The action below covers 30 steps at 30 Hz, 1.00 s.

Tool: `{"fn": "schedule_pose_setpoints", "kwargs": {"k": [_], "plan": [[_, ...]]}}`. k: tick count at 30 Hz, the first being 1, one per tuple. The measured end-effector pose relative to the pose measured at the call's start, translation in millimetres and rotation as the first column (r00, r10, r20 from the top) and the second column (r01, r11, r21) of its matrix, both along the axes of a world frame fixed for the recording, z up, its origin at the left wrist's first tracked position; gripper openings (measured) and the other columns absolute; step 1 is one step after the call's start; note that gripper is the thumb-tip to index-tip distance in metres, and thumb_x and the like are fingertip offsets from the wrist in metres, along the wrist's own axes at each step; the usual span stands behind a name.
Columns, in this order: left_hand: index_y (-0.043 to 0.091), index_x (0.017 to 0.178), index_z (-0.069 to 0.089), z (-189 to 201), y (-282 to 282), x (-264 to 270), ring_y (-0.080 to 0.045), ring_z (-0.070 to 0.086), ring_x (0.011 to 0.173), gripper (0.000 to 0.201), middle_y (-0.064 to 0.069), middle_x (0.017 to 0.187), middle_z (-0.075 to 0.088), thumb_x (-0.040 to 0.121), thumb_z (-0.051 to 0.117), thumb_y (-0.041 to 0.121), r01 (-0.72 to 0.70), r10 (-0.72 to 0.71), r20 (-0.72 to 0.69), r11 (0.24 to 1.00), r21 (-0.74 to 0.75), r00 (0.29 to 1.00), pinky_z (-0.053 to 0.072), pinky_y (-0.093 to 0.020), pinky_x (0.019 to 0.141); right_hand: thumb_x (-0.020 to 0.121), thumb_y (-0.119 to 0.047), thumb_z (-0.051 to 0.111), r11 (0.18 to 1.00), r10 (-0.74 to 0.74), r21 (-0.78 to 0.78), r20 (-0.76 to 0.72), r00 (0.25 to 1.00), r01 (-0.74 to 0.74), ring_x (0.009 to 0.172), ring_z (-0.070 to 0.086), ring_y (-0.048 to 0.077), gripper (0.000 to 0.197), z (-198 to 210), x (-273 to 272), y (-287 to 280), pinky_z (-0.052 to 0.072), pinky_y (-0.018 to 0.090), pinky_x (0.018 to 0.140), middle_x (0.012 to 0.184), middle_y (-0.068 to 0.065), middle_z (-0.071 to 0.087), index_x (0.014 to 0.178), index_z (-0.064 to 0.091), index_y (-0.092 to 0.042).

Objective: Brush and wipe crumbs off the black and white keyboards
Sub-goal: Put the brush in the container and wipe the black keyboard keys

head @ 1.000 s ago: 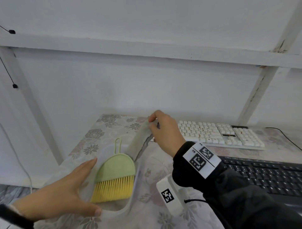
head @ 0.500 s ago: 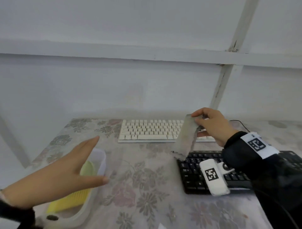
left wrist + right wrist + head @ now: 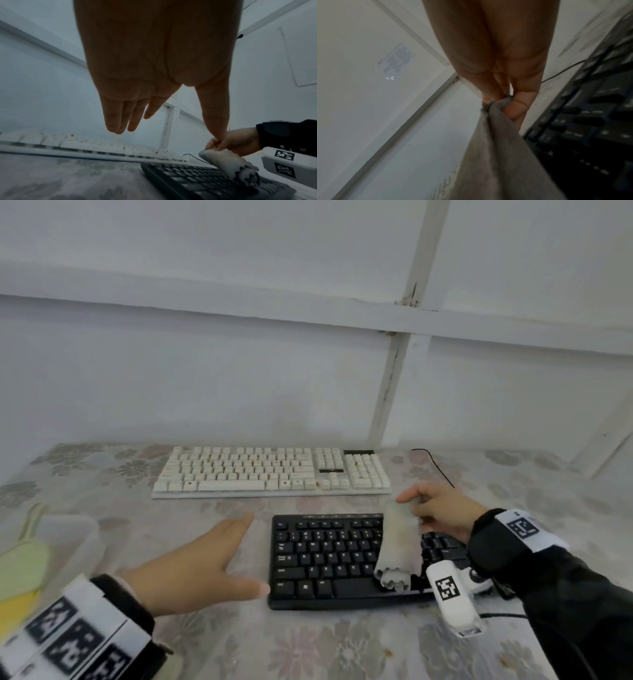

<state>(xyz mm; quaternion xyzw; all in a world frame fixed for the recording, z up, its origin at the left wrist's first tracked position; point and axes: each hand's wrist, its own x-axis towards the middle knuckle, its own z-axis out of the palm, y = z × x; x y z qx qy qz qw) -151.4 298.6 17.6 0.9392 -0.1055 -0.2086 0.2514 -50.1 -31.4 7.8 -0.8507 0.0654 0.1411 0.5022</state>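
A black keyboard (image 3: 329, 559) lies near the table's front, a white keyboard (image 3: 270, 470) with brownish crumbs behind it. My right hand (image 3: 435, 513) pinches the top corner of a grey cloth (image 3: 399, 546); the cloth hangs down with its lower end on the black keys. The right wrist view shows fingertips (image 3: 515, 106) pinching the cloth (image 3: 501, 155). My left hand (image 3: 205, 566) hovers flat with straight fingers just left of the black keyboard (image 3: 205, 180), holding nothing. The cloth (image 3: 228, 163) and white keyboard (image 3: 96, 147) also appear in the left wrist view.
A clear plastic tub (image 3: 68, 539) holding a green and yellow brush (image 3: 20, 573) stands at the left edge. A black cable (image 3: 435, 465) runs behind the right hand. The floral tablecloth (image 3: 308, 652) covers the table, which meets a white wall at the back.
My right hand carried the cloth from the tub rightward and down onto the black keyboard. My left hand left the tub and moved right, toward the black keyboard's left end.
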Motion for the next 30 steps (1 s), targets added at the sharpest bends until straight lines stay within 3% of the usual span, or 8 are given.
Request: {"fn": "schedule_pose_setpoints", "kwargs": {"k": [3,9,12,17,20,23,26,30], "plan": [[0.030,0.147,-0.011,-4,-19,4,0.001,0.006,0.139,0.135,0.019,0.154,-0.004,0.042,0.048,0.091,-0.006,0.007,-0.039,1.000,0.009,0.999,0.014,-0.020,0.113,0.088,0.017,0.039,0.990,0.114,-0.089,-0.004,0.993,-0.114,0.065,0.053,0.015,0.032,-7,1,3,0.048,0.016,0.047,0.090,0.009,0.053,0.097,0.059,-0.007],[0.036,0.145,-0.005,-8,-48,7,0.003,0.021,0.128,0.095,0.018,0.151,0.009,0.078,0.059,0.056,-0.050,0.051,-0.035,0.999,0.020,0.998,0.022,-0.022,0.110,0.084,0.003,0.056,0.852,0.322,-0.468,0.120,0.939,-0.233,0.085,0.048,0.014,0.034,-6,4,5,0.041,0.017,0.066,0.110,0.002,0.045,0.113,0.053,-0.016],[0.034,0.147,-0.006,-13,-53,12,-0.002,0.021,0.136,0.123,0.016,0.154,0.006,0.050,0.052,0.082,-0.043,0.045,-0.053,0.999,0.029,0.998,0.024,-0.022,0.110,0.091,-0.001,0.047,0.755,0.447,-0.602,0.184,0.876,-0.259,0.102,0.043,0.016,0.030,-3,0,9,0.035,0.020,0.084,0.115,0.000,0.041,0.118,0.054,-0.013],[0.023,0.147,-0.016,-19,-64,19,-0.007,0.009,0.142,0.149,0.012,0.155,-0.013,0.025,0.041,0.087,-0.048,0.055,-0.080,0.995,0.087,0.995,0.018,-0.021,0.112,0.095,-0.036,0.044,0.640,0.494,-0.679,0.005,0.869,-0.360,0.080,0.047,0.024,0.032,-1,-17,30,0.039,0.027,0.065,0.087,0.003,0.043,0.073,0.047,-0.014],[0.020,0.146,-0.019,-21,-73,21,-0.009,0.004,0.143,0.143,0.009,0.154,-0.019,0.037,0.052,0.079,-0.081,0.094,-0.105,0.989,0.121,0.990,0.016,-0.022,0.113,0.092,-0.050,0.047,0.509,0.532,-0.750,-0.112,0.840,-0.422,0.101,0.052,0.029,0.048,-3,-27,39,0.046,0.035,0.087,0.122,0.015,0.042,0.107,0.054,-0.005],[0.018,0.146,-0.020,-25,-75,21,-0.011,0.008,0.143,0.127,0.007,0.154,-0.018,0.066,0.069,0.060,-0.100,0.116,-0.111,0.985,0.140,0.987,0.020,-0.022,0.113,0.089,-0.043,0.058,0.499,0.525,-0.740,-0.157,0.837,-0.451,0.091,0.054,0.027,0.057,-4,-34,42,0.046,0.028,0.073,0.134,0.016,0.032,0.126,0.042,-0.003],[0.015,0.145,-0.021,-23,-75,21,-0.011,0.013,0.142,0.133,0.006,0.155,-0.014,0.059,0.070,0.061,-0.083,0.102,-0.117,0.985,0.154,0.988,0.022,-0.020,0.110,0.092,-0.015,0.055,0.449,0.563,-0.743,-0.197,0.803,-0.497,0.068,0.039,0.016,0.019,3,-34,43,0.033,0.018,0.056,0.124,0.016,0.036,0.103,0.042,-0.009],[0.011,0.145,-0.022,-23,-72,21,-0.011,0.010,0.142,0.125,0.005,0.155,-0.017,0.071,0.070,0.053,-0.082,0.100,-0.121,0.986,0.147,0.988,0.019,-0.018,0.109,0.092,0.000,0.045,0.435,0.584,-0.740,-0.202,0.786,-0.514,0.110,0.050,0.029,0.025,22,-21,38,0.043,0.030,0.088,0.115,0.016,0.051,0.116,0.053,0.000]]}}
